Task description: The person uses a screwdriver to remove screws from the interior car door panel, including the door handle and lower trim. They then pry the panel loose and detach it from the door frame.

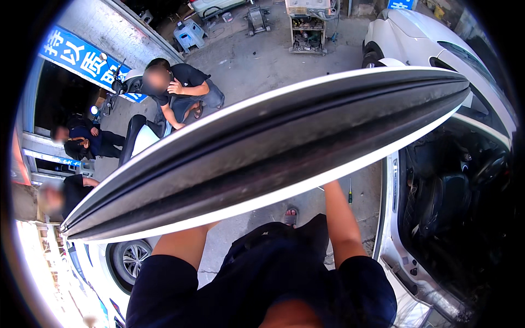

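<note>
A long white-edged panel [262, 147], perhaps a car door, is raised edge-on across my view, showing dark rubber strips. My left forearm [183, 246] and my right forearm [342, 224] reach up to its underside from below, so I appear to be supporting it; both hands are hidden behind it. On the concrete beyond my right forearm lies a green-handled screwdriver [350, 194]. Right of me is the open doorway of a white car [385, 229], with a black seat [440, 208] inside.
A crouching person [188, 93] is beside a scooter [134, 134]; two others are at the left [93, 136] [74, 194]. A tool trolley [306, 33], grey step stool [188, 35] and white car [410, 30] stand ahead. A car wheel [133, 259] shows lower left.
</note>
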Demonstrator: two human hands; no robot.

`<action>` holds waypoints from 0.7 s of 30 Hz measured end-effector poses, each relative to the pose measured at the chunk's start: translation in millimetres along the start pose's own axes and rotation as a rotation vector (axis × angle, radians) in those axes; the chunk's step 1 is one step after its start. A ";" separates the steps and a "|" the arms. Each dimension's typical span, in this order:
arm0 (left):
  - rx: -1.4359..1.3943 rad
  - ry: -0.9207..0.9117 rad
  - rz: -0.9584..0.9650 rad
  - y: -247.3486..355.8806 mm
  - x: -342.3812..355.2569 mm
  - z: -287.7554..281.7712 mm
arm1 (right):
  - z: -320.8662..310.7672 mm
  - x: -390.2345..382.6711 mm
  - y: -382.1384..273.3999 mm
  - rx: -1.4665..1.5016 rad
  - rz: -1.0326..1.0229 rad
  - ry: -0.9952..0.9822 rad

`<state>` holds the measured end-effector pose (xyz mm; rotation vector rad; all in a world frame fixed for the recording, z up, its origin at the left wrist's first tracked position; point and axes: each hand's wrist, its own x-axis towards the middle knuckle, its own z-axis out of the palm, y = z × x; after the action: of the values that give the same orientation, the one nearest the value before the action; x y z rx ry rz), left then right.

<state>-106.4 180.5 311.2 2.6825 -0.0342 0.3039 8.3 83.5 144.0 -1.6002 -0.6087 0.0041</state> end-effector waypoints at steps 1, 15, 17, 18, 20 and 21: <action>0.065 -0.013 0.012 0.3 4.5 -0.6 | -1.3 3.7 4.4 -0.007 -0.081 0.037; 0.167 -0.034 0.022 -15.7 -3.6 -2.6 | -38.1 28.1 -11.1 0.118 0.212 -0.194; 0.152 -0.056 -0.003 -13.1 -6.7 5.3 | -45.1 31.4 -9.0 0.162 0.297 0.014; 0.142 -0.046 0.004 -15.0 -7.1 7.1 | -44.9 35.3 -10.0 0.207 0.326 0.108; 0.122 0.008 0.023 -21.5 -17.8 12.9 | -39.5 30.6 -4.9 0.262 0.296 0.053; 0.105 0.038 0.074 -4.6 -2.1 -0.7 | -38.3 28.1 3.3 0.200 0.262 0.016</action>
<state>-108.3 184.9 309.5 2.7835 -0.1089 0.3892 47.2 58.8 156.2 -1.4729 -0.3702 0.2397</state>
